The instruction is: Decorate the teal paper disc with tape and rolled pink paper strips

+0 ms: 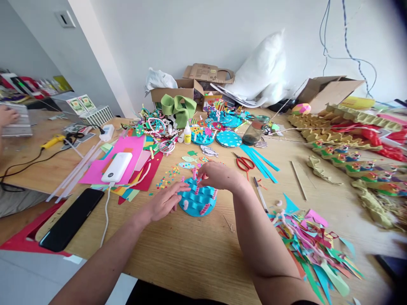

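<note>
A round blue paper disc [193,208] with raised wavy strips and several pink fuzzy pieces lies on the wooden table. Against its left edge rests my left hand [165,201], its fingers stretched out and holding nothing. Over the disc's upper right, my right hand [216,174] has its fingers bent down beside an upright pink twisted piece [197,186]; what its fingertips grip, if anything, is too small to make out. Small paper fish [186,165] and scattered coloured dots [163,182] lie just behind and left of the disc.
Red scissors [244,162], a pen [260,194] and blue strips [259,163] lie right of my right hand. Paper scraps [314,245] are heaped at the front right. A power bank [117,167] and phone [71,219] lie left. Another person's hand [9,115] shows far left.
</note>
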The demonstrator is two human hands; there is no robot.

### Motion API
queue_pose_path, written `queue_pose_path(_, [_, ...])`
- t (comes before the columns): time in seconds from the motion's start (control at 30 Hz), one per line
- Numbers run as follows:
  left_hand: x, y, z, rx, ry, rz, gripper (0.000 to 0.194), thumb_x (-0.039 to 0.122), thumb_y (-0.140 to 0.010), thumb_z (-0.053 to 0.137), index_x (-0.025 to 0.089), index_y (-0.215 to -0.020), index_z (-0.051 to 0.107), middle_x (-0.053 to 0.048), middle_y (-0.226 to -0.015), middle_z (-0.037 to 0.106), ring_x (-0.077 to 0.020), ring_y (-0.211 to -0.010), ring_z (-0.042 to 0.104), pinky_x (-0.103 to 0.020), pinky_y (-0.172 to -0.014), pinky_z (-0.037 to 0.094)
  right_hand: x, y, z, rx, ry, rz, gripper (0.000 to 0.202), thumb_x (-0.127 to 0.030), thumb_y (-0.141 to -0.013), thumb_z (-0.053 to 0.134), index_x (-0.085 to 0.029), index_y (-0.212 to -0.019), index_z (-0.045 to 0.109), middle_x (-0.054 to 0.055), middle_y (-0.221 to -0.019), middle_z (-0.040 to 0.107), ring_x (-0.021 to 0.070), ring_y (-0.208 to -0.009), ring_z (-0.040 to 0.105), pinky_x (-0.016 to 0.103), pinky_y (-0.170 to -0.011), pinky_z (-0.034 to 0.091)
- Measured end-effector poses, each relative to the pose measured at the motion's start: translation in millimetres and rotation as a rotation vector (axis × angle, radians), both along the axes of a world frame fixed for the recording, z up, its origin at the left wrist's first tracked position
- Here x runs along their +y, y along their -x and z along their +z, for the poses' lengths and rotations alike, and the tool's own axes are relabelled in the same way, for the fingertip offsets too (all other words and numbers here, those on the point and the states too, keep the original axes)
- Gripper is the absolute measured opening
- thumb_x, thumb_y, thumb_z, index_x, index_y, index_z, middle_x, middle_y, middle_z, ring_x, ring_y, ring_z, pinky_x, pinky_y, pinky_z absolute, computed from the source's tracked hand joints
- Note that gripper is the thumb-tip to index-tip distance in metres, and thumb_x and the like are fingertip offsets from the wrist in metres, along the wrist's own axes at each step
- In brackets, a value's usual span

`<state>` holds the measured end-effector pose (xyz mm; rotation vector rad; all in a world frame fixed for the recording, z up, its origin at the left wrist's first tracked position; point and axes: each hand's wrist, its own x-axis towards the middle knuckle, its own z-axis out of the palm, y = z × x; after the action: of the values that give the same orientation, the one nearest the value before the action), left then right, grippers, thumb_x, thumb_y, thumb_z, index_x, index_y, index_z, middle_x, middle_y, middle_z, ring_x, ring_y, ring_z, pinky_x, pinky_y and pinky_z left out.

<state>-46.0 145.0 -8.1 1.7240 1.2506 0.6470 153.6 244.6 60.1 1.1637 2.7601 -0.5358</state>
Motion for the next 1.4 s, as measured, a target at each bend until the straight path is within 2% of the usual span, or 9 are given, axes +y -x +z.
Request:
queue_pose_path(0.17, [7,-5,-2.0,0.073,-0.062,-0.023,0.039,0.018,-0.090,0.033,0.022,-0.128,0.040,-0.010,-0.128,0.059,-0.0163,-0.086,0.064,-0.029,-0.073,0.051,-2,1,-2.0,-0.037,-0.004,0.024,0.018,-0.021,-0.079,0.058,-0.020,-0.087,0.074,0.005,-0.086,0.073,0.0173,-0.080,0.065,0.022,-0.061,0.040])
queue_pose_path(0.3, [13,-9,4.8,0.194,-0.131,-0.048,0.037,0.018,-0.091,0.032,0.021,-0.126,0.041,-0.008,-0.125,0.061,-0.0203,-0.108,0.060,-0.034,-0.087,0.048,-3,2,-1.4,-0.003,-0.023,0.047,0.020,-0.023,-0.077,0.061,-0.021,-0.092,0.073,0.005,-0.089,0.073,0.0172,-0.081,0.065,0.022,-0.062,0.040])
queue_pose_path(0.47, [22,-9,10.1,0.301,-0.240,-0.079,0.039,0.016,-0.091,0.035,0.022,-0.129,0.042,-0.005,-0.116,0.067,-0.0195,-0.109,0.060,-0.033,-0.091,0.047,-4,2,-1.5,-0.013,-0.027,0.045,0.018,-0.021,-0.079,0.058,-0.021,-0.089,0.073,0.005,-0.087,0.073,0.0182,-0.083,0.065,0.022,-0.064,0.042])
queue_pose_path(0.57, [31,-6,21.3,0.333,-0.396,0.001,0.033,0.019,-0.090,0.040,0.021,-0.122,0.051,-0.005,-0.109,0.069,-0.0190,-0.101,0.063,-0.033,-0.087,0.049,-4,1,-1.6,-0.022,-0.024,0.046,0.018,-0.020,-0.078,0.059,-0.021,-0.090,0.073,0.005,-0.088,0.073,0.0186,-0.084,0.066,0.022,-0.066,0.042])
queue_pose_path(0.63, [38,-4,31.9,0.396,-0.595,0.087,0.028,0.019,-0.089,0.045,0.020,-0.114,0.058,-0.006,-0.108,0.067,-0.0210,-0.104,0.058,-0.037,-0.092,0.046,-4,1,-1.5,-0.019,-0.020,0.057,0.017,-0.020,-0.077,0.061,-0.021,-0.089,0.073,0.005,-0.087,0.074,0.0189,-0.084,0.066,0.022,-0.066,0.042])
queue_pose_path(0.73, [47,-4,41.9,0.491,-0.740,0.009,0.025,0.019,-0.085,0.054,0.020,-0.107,0.064,-0.007,-0.112,0.064,-0.0248,-0.114,0.048,-0.045,-0.101,0.038,-4,1,-0.9,-0.017,-0.022,0.066,0.017,-0.020,-0.078,0.061,-0.020,-0.088,0.074,0.005,-0.086,0.074,0.0189,-0.083,0.067,0.022,-0.067,0.043])
queue_pose_path(0.9, [58,-5,36.0,0.573,-0.588,-0.277,0.027,0.031,-0.076,0.069,0.022,-0.101,0.069,-0.008,-0.121,0.059,-0.0296,-0.124,0.038,-0.048,-0.104,0.033,-6,2,0.5,-0.036,-0.040,0.071,0.018,-0.021,-0.077,0.061,-0.020,-0.090,0.073,0.007,-0.087,0.073,0.0194,-0.081,0.067,0.023,-0.065,0.043])
queue_pose_path(1.2, [71,-24,38.5,0.528,-0.413,-0.391,0.025,0.038,-0.074,0.068,0.019,-0.090,0.071,-0.007,-0.098,0.067,-0.0261,-0.104,0.053,-0.035,-0.091,0.040,-9,4,6.0,-0.050,-0.058,0.069,0.019,-0.020,-0.080,0.056,-0.016,-0.089,0.072,0.010,-0.087,0.072,0.0206,-0.083,0.067,0.025,-0.066,0.043])
queue_pose_path(1.4, [83,-28,37.2,0.561,-0.275,-0.495,0.019,0.026,-0.069,0.069,0.016,-0.085,0.069,-0.006,-0.091,0.069,-0.0230,-0.090,0.060,-0.030,-0.080,0.044,-11,4,8.4,-0.045,-0.048,0.067,0.020,-0.021,-0.079,0.058,-0.015,-0.091,0.073,0.011,-0.088,0.073,0.0222,-0.083,0.067,0.024,-0.063,0.041])
